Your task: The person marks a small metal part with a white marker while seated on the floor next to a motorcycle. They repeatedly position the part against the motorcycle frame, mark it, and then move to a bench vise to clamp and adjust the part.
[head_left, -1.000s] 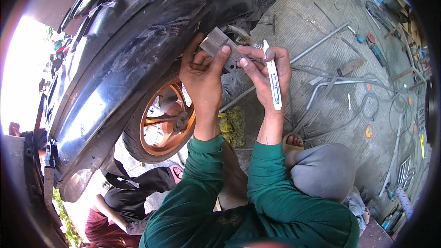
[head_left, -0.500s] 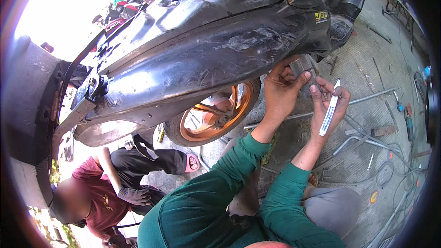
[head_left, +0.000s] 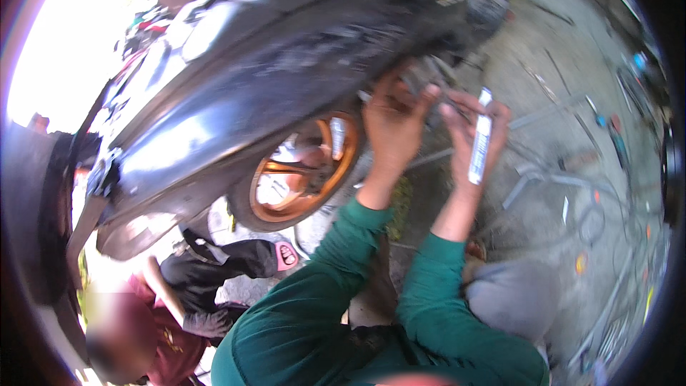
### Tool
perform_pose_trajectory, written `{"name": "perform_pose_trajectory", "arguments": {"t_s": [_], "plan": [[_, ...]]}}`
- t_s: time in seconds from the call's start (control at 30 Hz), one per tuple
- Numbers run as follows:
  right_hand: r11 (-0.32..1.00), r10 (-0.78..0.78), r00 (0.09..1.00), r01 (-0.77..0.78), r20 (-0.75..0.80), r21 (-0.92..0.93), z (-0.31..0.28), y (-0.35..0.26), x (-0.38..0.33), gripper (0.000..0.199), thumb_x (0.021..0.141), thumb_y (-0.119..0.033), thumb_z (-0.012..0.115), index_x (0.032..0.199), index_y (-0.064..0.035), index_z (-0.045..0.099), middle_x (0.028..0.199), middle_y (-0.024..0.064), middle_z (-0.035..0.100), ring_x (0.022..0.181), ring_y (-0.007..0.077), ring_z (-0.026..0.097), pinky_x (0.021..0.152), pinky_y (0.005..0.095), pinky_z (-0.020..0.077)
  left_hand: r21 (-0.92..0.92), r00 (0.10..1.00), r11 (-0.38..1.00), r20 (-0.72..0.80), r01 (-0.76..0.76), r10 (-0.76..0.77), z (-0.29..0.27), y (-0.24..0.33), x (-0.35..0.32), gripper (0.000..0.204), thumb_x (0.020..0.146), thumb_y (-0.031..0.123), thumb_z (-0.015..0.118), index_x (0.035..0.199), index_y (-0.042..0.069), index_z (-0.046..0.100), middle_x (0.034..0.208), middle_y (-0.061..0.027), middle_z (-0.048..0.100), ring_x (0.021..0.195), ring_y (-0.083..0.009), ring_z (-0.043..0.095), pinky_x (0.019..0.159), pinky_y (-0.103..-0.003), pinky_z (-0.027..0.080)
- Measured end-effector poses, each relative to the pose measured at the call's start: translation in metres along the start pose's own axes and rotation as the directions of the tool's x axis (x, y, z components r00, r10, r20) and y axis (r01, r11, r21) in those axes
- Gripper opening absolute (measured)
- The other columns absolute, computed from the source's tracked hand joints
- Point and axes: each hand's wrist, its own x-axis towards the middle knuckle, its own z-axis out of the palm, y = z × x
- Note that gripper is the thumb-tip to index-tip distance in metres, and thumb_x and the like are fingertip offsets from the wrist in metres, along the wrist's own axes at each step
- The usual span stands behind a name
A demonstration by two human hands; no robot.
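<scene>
My left hand (head_left: 391, 125) is closed around a small grey metal piece (head_left: 421, 77), holding it just under the edge of a black motorcycle body (head_left: 236, 107). Close beside it, my right hand (head_left: 464, 132) is also closed, with a white marker pen (head_left: 480, 144) lying slanted across its fingers. The thumb and fingertips of that hand come near the metal piece; blur hides whether they touch it. Below the bodywork shows a wheel (head_left: 350, 157) with an orange rim.
At the lower left sits another person in a maroon shirt (head_left: 171, 339), with a gloved hand (head_left: 207, 323). Metal tubes (head_left: 529, 175), cables and a teal power tool (head_left: 617, 144) lie on the concrete floor (head_left: 529, 243) to the right.
The whole view has shifted and blurred, so the motorcycle and both hands appear farther left. Both hands keep their hold on the metal piece and the marker pen.
</scene>
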Motion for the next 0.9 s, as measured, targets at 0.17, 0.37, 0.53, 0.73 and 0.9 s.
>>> {"name": "perform_pose_trajectory", "arguments": {"t_s": [0.17, 0.37, 0.53, 0.73, 0.9], "plan": [[0.974, 0.028, 0.999, -0.037, 0.045, 0.225, -0.002, -0.001, 0.002, 0.044, 0.089, 0.009, 0.074, 0.112, -0.0080, 0.040, 0.114, 0.0194, 0.070, 0.103, 0.0183, 0.069, 0.085, 0.0286, 0.0589, -0.088, 0.995, 0.991, -0.042, -0.096, 0.093, 0.013, 0.003, -0.004, 0.036, 0.090, 0.001, 0.079, 0.124, -0.003, 0.067, 0.080, 0.0040, 0.060, 0.070, -0.0011, 0.050, 0.060, -0.017, 0.039], [0.963, -0.008, 0.998, -0.011, 0.070, 0.270, -0.001, -0.002, 0.005, 0.042, 0.090, 0.011, 0.071, 0.112, -0.0079, 0.041, 0.118, 0.0181, 0.068, 0.110, 0.0193, 0.067, 0.087, 0.0288, 0.0586, -0.006, 0.998, 1.000, -0.056, 0.012, -0.012, 0.015, 0.009, -0.005, 0.024, 0.092, 0.000, 0.077, 0.113, -0.005, 0.069, 0.097, -0.0033, 0.070, 0.081, -0.0018, 0.060, 0.065, -0.017, 0.044], [0.959, 0.019, 0.999, -0.030, 0.043, 0.281, -0.002, -0.001, 0.006, 0.041, 0.091, 0.010, 0.071, 0.111, -0.0068, 0.041, 0.117, 0.0188, 0.069, 0.111, 0.0198, 0.067, 0.088, 0.0295, 0.0590, -0.092, 0.996, 0.996, 0.086, -0.016, 0.024, 0.014, 0.007, -0.006, 0.037, 0.091, -0.003, 0.076, 0.126, -0.006, 0.063, 0.113, -0.0138, 0.070, 0.101, -0.0142, 0.068, 0.084, -0.025, 0.056], [0.966, -0.018, 0.998, 0.001, 0.063, 0.259, -0.006, 0.000, 0.006, 0.039, 0.092, 0.008, 0.071, 0.111, -0.0071, 0.040, 0.119, 0.0206, 0.069, 0.114, 0.0207, 0.067, 0.089, 0.0302, 0.0582, -0.159, 0.997, 0.986, 0.065, -0.039, 0.050, 0.013, 0.011, -0.006, 0.067, 0.089, -0.006, 0.076, 0.145, -0.002, 0.038, 0.114, -0.0211, 0.070, 0.104, -0.0221, 0.070, 0.091, -0.030, 0.055], [0.964, -0.036, 0.995, 0.010, 0.095, 0.265, -0.010, -0.002, 0.006, 0.038, 0.093, 0.008, 0.070, 0.111, -0.0078, 0.040, 0.120, 0.0206, 0.070, 0.114, 0.0204, 0.067, 0.089, 0.0298, 0.0580, -0.150, 0.999, 0.988, 0.043, 0.028, -0.021, 0.013, 0.017, -0.009, 0.068, 0.087, -0.007, 0.076, 0.142, -0.001, 0.036, 0.112, -0.0212, 0.070, 0.105, -0.0238, 0.070, 0.091, -0.031, 0.055]]}}
